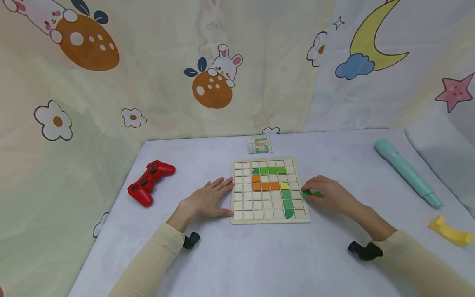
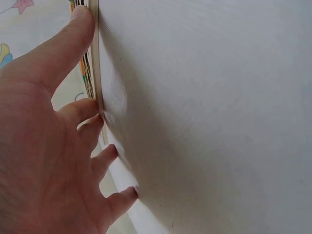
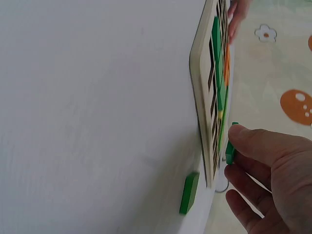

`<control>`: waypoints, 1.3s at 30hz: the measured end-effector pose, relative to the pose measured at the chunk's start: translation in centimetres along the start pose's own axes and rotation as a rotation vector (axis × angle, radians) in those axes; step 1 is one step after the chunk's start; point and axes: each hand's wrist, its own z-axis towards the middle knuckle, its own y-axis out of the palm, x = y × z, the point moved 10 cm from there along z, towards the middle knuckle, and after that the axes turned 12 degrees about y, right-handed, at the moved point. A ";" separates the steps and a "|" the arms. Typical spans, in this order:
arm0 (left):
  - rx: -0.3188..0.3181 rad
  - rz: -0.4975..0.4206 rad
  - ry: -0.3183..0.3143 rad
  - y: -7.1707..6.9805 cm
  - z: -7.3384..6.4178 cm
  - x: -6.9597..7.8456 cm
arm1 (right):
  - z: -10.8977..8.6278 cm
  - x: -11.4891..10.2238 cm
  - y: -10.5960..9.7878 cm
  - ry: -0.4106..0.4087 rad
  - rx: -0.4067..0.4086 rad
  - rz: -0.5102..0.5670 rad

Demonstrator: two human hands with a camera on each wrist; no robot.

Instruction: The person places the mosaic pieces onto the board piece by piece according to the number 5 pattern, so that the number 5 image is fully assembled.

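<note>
A square wooden grid board point(image 1: 247, 215) lies on the table, with green, orange and yellow tiles in some of its cells. My left hand point(image 1: 210, 200) is spread at the board's left side, thumb and fingertips touching its edge. At the board's right edge, my right hand point(image 1: 334, 194) pinches a small green tile point(image 3: 230, 150) between thumb and fingers. Another green tile point(image 3: 189, 193) lies on the table beside the board, close under that hand. In the head view the right fingers partly cover both loose tiles.
Behind the board lies a small card point(image 1: 260, 144) printed with a coloured grid pattern. A red game controller point(image 1: 150, 181) sits at the left. On the right are a teal microphone-shaped object point(image 1: 410, 174) and a yellow curved piece point(image 1: 450, 232). A patterned cloth point(image 1: 163, 82) hangs behind the table.
</note>
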 end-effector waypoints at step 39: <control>0.001 0.001 -0.001 0.1 0.0 -0.1 | -1.6 -9.0 4.3 -0.338 0.055 -0.068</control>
